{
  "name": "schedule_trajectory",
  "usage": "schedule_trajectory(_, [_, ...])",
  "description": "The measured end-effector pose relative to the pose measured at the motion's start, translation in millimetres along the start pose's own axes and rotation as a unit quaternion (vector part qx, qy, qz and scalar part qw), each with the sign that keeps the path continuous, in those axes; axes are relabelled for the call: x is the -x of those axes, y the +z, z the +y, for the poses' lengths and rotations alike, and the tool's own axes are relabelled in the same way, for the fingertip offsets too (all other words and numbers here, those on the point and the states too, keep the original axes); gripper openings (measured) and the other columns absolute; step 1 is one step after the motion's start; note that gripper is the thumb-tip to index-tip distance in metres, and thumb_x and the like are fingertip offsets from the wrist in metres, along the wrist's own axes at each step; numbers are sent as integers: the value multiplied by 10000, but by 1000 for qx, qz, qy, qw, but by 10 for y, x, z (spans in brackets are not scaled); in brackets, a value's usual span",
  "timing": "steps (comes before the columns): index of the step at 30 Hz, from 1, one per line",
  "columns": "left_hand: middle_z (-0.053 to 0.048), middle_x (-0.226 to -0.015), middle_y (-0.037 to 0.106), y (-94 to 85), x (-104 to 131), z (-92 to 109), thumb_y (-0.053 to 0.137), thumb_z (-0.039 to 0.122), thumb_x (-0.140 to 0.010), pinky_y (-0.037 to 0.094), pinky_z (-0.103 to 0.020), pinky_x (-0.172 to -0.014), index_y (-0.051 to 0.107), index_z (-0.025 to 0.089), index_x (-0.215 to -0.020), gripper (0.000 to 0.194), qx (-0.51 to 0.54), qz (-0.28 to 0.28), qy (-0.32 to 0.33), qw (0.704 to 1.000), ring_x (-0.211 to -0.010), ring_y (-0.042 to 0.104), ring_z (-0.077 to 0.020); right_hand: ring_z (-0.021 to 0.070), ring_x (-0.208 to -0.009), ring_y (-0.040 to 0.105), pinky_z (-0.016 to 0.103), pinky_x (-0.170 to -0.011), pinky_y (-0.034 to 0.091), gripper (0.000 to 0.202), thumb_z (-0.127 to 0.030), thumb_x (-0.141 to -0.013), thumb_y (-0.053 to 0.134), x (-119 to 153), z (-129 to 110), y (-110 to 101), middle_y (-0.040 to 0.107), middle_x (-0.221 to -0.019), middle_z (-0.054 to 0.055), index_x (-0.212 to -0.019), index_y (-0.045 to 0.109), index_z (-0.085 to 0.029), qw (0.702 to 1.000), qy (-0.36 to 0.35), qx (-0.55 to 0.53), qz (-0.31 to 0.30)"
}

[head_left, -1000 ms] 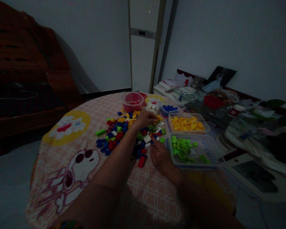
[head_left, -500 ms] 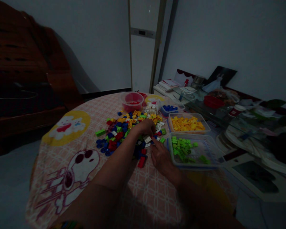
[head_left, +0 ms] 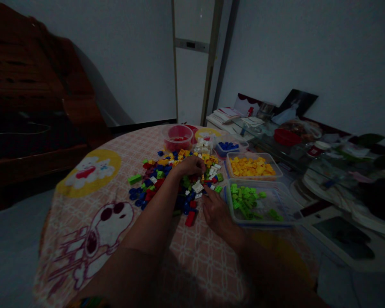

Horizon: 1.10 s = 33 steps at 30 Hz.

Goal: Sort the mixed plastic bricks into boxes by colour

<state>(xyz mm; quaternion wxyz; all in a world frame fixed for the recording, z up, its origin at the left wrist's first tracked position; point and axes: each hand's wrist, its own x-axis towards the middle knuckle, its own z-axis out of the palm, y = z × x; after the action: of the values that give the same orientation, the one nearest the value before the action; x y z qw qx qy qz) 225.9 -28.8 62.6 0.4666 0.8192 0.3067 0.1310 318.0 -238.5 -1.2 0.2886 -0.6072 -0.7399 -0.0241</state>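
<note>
Mixed toy bricks [head_left: 160, 174] lie heaped on the round table, in red, blue, green, yellow and white. Over the middle of the heap my left hand [head_left: 191, 166] is closed in a pinch, and a small yellow toy brick [head_left: 202, 176] shows at its fingertips. My right hand [head_left: 216, 210] rests at the heap's near right edge, fingers stretched forward and nothing visible in them. Its fingertips are close beside some white bricks [head_left: 198, 187]. A red brick [head_left: 190, 219] lies just left of that hand.
To the right stand clear tubs: one of green bricks [head_left: 247, 200], one of yellow bricks [head_left: 252, 167], one of blue bricks [head_left: 228, 146]. A round pink bowl [head_left: 179, 137] with red pieces is at the back, beside a white brick pile [head_left: 203, 146]. A cluttered glass table [head_left: 269, 143] adjoins.
My left hand has lifted slightly and drawn back to the left, and a yellow brick now shows at its fingertips. White bricks near the right fingertips have shifted a little. My right hand barely moved.
</note>
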Motion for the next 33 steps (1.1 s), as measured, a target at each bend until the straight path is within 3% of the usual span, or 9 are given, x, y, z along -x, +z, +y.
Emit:
schedule_trajectory(5, [30,-530,617,45,-60,6,664,124,-645,432,-185,-510,673,115,-698,54,113,41,10,993,-480,543,-83,295,-1282,501,487,-1070,469,346,-88,-914,424,-4,-3,-4,494,-1460,213,-1191,632,-81,1000,-6,15,-1])
schedule_trajectory(9, [4,-580,651,251,-146,111,722,201,-676,488,-220,-590,694,98,-765,139,235,95,56,966,-530,580,-95,294,-1270,506,491,-1064,473,341,-79,-902,435,-1,9,14,487,-1465,216,-1175,638,-83,1000,-6,19,-4])
schedule_trajectory(12, [-84,-837,751,484,-222,233,768,291,-694,542,-305,-778,721,91,-996,365,300,82,122,943,-767,694,-173,293,-1268,509,495,-1070,467,336,-77,-896,445,3,9,18,490,-1459,217,-1168,641,-86,1000,-1,24,-6])
schedule_trajectory(14, [-147,-1082,743,603,-265,287,773,347,-716,531,-366,-897,697,107,-1144,497,302,49,169,937,-978,700,-241,293,-1273,507,487,-1076,464,326,-79,-898,445,5,4,14,493,-1455,220,-1154,646,-82,1000,1,27,-8])
schedule_trajectory(16, [-166,-1210,704,638,-291,294,754,363,-741,516,-405,-954,689,123,-1187,510,267,39,196,943,-1087,671,-278,290,-1288,496,487,-1084,459,329,-80,-903,437,7,0,11,488,-1462,216,-1158,644,-88,1000,2,27,-6])
schedule_trajectory(19, [-146,-1172,723,498,-273,232,701,310,-762,517,-419,-967,719,120,-1130,414,172,72,198,962,-1079,670,-274,292,-1288,498,496,-1077,466,341,-77,-898,437,7,5,16,491,-1461,210,-1176,635,-95,1000,-1,23,1])
schedule_trajectory(24, [-99,-1103,749,-20,-76,138,600,239,-781,535,-367,-922,720,123,-1139,394,-27,144,154,977,-989,690,-227,291,-1267,515,501,-1049,484,340,-89,-897,446,7,27,31,482,-1473,203,-1182,629,-117,1000,-7,6,0])
schedule_trajectory(29, [-109,-1024,760,-375,131,75,578,203,-776,508,-334,-889,762,129,-1050,338,-279,191,22,941,-955,685,-253,287,-1281,503,511,-1060,469,341,-87,-903,434,3,17,20,484,-1476,204,-1181,628,-119,1000,-1,0,-9])
schedule_trajectory(33, [-98,-980,764,-541,252,-85,627,291,-779,494,-278,-764,777,176,-1003,293,-368,174,-91,909,-905,684,-251,281,-1274,509,506,-1058,468,343,-89,-913,425,-1,-1,9,478,-1481,206,-1188,627,-115,1000,1,3,-8])
